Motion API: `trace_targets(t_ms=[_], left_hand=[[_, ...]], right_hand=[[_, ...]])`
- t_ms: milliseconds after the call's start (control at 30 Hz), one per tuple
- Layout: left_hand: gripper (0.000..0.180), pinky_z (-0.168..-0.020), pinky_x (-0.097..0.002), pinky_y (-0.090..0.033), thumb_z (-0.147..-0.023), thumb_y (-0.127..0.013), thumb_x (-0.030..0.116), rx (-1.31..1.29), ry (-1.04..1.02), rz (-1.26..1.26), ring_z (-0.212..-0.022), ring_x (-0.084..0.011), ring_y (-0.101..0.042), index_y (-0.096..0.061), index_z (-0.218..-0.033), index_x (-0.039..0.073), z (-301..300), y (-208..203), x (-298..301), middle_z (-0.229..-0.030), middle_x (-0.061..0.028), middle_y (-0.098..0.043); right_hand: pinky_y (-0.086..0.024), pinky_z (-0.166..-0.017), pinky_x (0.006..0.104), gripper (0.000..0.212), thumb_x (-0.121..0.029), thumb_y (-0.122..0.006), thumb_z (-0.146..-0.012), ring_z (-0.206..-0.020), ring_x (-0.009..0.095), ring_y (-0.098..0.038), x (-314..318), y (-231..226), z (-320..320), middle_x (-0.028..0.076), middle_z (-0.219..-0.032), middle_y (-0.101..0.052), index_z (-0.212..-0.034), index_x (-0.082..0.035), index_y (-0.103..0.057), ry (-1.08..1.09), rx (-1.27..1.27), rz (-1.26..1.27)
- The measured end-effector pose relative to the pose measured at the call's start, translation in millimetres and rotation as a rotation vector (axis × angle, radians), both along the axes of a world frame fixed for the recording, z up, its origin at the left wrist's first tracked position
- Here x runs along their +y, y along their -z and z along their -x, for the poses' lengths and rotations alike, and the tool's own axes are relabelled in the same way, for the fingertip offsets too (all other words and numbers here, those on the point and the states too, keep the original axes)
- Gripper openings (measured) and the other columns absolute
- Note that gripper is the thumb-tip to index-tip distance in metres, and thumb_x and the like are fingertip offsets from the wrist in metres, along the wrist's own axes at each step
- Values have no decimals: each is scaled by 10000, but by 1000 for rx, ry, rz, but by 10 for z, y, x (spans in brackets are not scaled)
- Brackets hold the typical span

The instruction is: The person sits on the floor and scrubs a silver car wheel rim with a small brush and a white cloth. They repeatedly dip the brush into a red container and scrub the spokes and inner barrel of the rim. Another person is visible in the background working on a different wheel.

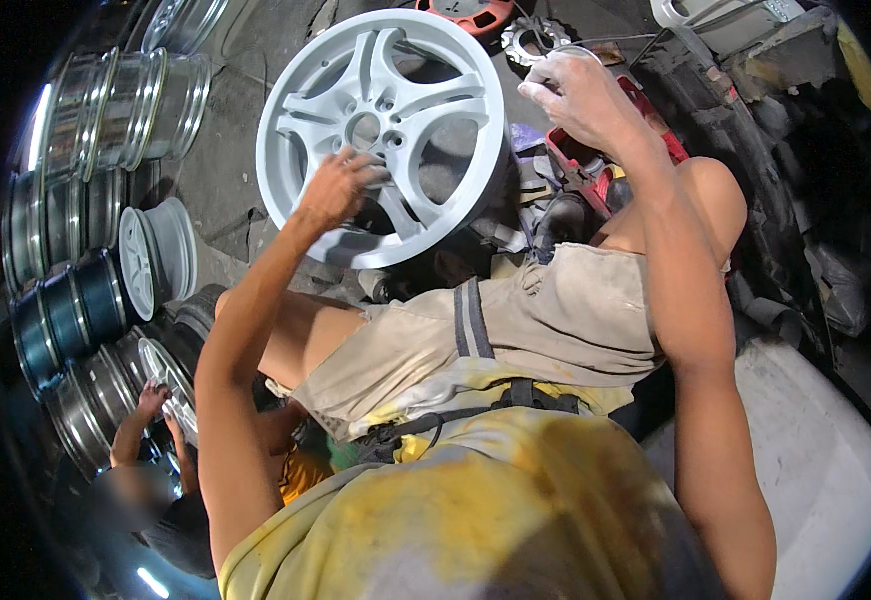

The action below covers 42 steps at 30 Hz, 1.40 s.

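A white-grey alloy wheel rim with paired spokes stands tilted in front of my knees. My left hand is at its hub and lower spokes, fingers bent and smeared by motion; whether it holds anything cannot be made out. Beyond the rim's right side, my right hand is raised, powdery white, with its fingers curled together. A thin pale curved edge shows behind those fingers, but what they hold is hidden. Just left of the right hand lies a small, whitish, notched ring-shaped part on the ground.
Stacked wheel rims line the left side, with a smaller white rim beside them. An orange-red round object lies at the top. Red items sit by my right knee. Another person's hands touch a wheel at lower left.
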State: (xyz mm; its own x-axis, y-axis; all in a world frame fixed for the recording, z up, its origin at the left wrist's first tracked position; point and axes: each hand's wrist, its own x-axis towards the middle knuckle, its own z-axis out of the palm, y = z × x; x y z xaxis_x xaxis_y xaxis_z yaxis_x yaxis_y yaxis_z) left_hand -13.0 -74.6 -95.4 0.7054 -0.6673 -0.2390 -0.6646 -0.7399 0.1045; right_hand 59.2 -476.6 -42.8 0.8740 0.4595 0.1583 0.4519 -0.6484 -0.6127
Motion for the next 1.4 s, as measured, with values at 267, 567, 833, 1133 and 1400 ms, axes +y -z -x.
trace_targets(t_ms=[267, 567, 833, 1133, 1400], left_hand=[[680, -1032, -449, -436, -705, -674, 10, 20, 80, 122, -1198, -307, -514, -639, -1357, 200, 423, 141, 7, -1404, -44, -580], [590, -1016, -443, -427, -778, -687, 68, 26, 11, 97, -1167, -290, -525, -629, -1360, 151, 475, 52, -69, -1300, -49, -613], [345, -918, -413, -454, -769, -747, 170, 6, 179, 50, -1075, -272, -535, -709, -1111, 146, 641, 40, -368, -1174, -46, -609], [296, -929, -418, -433, -823, -688, 144, 23, 81, 15, -1101, -291, -512, -699, -1118, 131, 797, 7, -471, -1181, -73, -599], [249, -901, -453, -456, -874, -660, 174, -68, -147, -89, -1083, -327, -535, -719, -1106, 106, 596, -177, -456, -1152, -183, -560]], right_hand=[[-539, -855, 492, 274, -241, -648, -928, -904, 436, -687, -13, 62, 4, 264, -953, -709, -1021, 0, -735, 18, -8, 52], [-549, -831, 493, 261, -247, -658, -932, -878, 421, -693, 194, 86, -28, 256, -895, -703, -986, -3, -736, -41, -63, 6], [-554, -821, 498, 247, -237, -648, -936, -860, 420, -698, 244, 50, 13, 245, -881, -712, -999, -20, -746, -44, 19, 56], [-555, -824, 490, 265, -257, -635, -946, -853, 422, -698, 144, 45, 88, 247, -862, -711, -987, -22, -749, -44, 45, 105], [-512, -815, 503, 302, -292, -621, -962, -891, 437, -666, 151, 36, 117, 254, -904, -691, -994, -15, -738, -36, 107, 114]])
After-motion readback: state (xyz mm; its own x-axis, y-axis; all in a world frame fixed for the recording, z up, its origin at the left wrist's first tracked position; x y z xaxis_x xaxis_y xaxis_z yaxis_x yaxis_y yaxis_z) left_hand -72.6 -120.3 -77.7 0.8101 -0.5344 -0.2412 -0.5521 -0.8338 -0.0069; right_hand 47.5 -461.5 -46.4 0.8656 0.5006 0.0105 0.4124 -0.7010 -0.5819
